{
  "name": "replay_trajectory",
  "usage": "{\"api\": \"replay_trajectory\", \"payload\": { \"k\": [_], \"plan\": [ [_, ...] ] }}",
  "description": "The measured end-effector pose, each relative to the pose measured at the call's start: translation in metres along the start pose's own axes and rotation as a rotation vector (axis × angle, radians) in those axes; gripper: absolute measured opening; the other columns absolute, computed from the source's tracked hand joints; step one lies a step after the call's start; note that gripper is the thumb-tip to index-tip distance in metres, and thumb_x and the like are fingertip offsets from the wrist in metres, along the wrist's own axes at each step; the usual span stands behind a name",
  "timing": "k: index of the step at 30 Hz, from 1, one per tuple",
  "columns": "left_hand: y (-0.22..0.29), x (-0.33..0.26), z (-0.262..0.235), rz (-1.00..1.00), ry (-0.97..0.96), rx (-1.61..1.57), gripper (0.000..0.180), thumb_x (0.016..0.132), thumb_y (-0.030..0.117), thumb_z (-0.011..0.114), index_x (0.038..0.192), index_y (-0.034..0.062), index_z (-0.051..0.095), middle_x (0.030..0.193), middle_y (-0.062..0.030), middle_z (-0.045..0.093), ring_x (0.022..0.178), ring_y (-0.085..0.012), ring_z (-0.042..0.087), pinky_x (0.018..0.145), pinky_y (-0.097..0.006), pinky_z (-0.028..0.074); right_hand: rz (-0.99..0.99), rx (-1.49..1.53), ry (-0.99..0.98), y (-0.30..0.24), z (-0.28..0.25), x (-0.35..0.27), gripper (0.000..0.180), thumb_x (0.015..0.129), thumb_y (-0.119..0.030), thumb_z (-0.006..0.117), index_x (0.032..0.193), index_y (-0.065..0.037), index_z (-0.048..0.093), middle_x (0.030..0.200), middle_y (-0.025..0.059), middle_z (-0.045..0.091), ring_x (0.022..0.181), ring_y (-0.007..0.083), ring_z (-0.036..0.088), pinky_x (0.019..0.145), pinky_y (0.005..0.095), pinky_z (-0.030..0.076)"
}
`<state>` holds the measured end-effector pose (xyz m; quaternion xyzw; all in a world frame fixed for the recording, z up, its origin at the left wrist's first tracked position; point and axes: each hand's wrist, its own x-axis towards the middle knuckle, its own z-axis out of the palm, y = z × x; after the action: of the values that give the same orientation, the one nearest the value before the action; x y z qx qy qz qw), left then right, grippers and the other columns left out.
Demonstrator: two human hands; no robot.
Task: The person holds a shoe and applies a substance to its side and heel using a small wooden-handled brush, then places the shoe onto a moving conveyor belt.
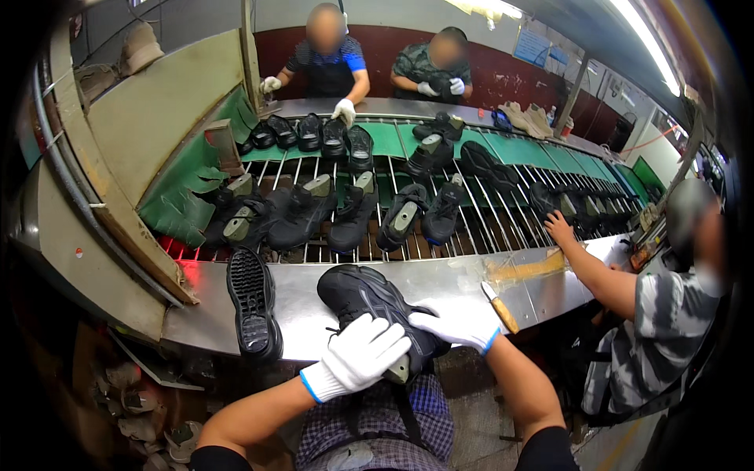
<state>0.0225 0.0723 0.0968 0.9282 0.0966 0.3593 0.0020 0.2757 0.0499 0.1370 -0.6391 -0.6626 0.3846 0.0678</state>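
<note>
A black shoe upper on a last (369, 302) rests at the near edge of the steel bench (440, 279). My left hand (363, 352), in a white glove, grips its heel end. My right hand (457, 322), also gloved, presses on the shoe's side and holds a wooden-handled tool (499, 306) that sticks out to the right. To the left of the shoe a black sole (251, 302) lies with its tread up.
A rod conveyor (503, 224) beyond the bench carries several black lasted shoes (353, 208). A person at the right reaches a bare hand (559, 228) onto it. Two people work across the line. A metal tunnel hood (157, 118) stands at the left.
</note>
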Motion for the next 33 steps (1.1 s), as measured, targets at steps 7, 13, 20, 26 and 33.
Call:
{"api": "replay_trajectory", "payload": {
  "k": [7, 13, 20, 26, 33],
  "plan": [
    [0.004, -0.009, 0.004, 0.014, 0.028, 0.012, 0.055, 0.063, 0.02, 0.076, 0.115, 0.0002, 0.074, 0.113, -0.0162, 0.071, 0.093, -0.0314, 0.068, 0.081, -0.045, 0.055, -0.043, -0.166, -0.105, -0.016, -0.001, 0.026, 0.062, 0.11, -0.052, 0.05, 0.139, 0.002, 0.062, 0.135, 0.0276, 0.068, 0.125, 0.042, 0.065, 0.111, 0.043, 0.048],
    [-0.015, 0.0, -0.027, -0.249, 0.167, -0.134, 0.067, 0.058, 0.014, 0.093, 0.12, -0.0001, 0.073, 0.119, -0.0192, 0.073, 0.102, -0.0381, 0.072, 0.092, -0.046, 0.058, -0.366, 0.304, 0.452, 0.003, 0.008, -0.011, 0.047, 0.11, -0.019, 0.047, 0.153, -0.002, 0.053, 0.149, 0.0189, 0.061, 0.141, 0.0311, 0.058, 0.123, 0.039, 0.038],
    [-0.027, 0.024, -0.024, -0.711, 0.484, -0.614, 0.066, 0.07, 0.01, 0.099, 0.127, -0.0045, 0.071, 0.122, -0.0208, 0.076, 0.113, -0.0346, 0.075, 0.103, -0.041, 0.057, -0.667, 0.311, 0.983, -0.024, 0.036, 0.024, 0.081, 0.108, -0.028, 0.061, 0.166, 0.007, 0.016, 0.152, 0.0302, 0.052, 0.14, 0.0376, 0.057, 0.121, 0.0444, 0.042],
    [-0.002, 0.032, -0.014, -0.483, 0.447, -0.301, 0.07, 0.06, 0.011, 0.101, 0.121, -0.0043, 0.073, 0.116, -0.0238, 0.076, 0.106, -0.0408, 0.075, 0.098, -0.045, 0.059, -0.564, 0.649, 0.856, -0.002, 0.047, -0.002, 0.068, 0.108, -0.029, 0.06, 0.16, 0.005, 0.033, 0.147, 0.0196, 0.056, 0.133, 0.0271, 0.059, 0.113, 0.0427, 0.05],
    [0.02, 0.027, -0.009, -0.163, 0.152, -0.284, 0.064, 0.05, 0.02, 0.089, 0.109, 0.0011, 0.072, 0.107, -0.0171, 0.071, 0.085, -0.034, 0.069, 0.073, -0.044, 0.054, -0.141, 0.948, 0.527, 0.018, 0.053, -0.08, 0.066, 0.096, -0.02, 0.07, 0.153, 0.005, 0.05, 0.143, 0.0143, 0.064, 0.131, 0.0223, 0.061, 0.116, 0.0388, 0.047]
  ]
}}
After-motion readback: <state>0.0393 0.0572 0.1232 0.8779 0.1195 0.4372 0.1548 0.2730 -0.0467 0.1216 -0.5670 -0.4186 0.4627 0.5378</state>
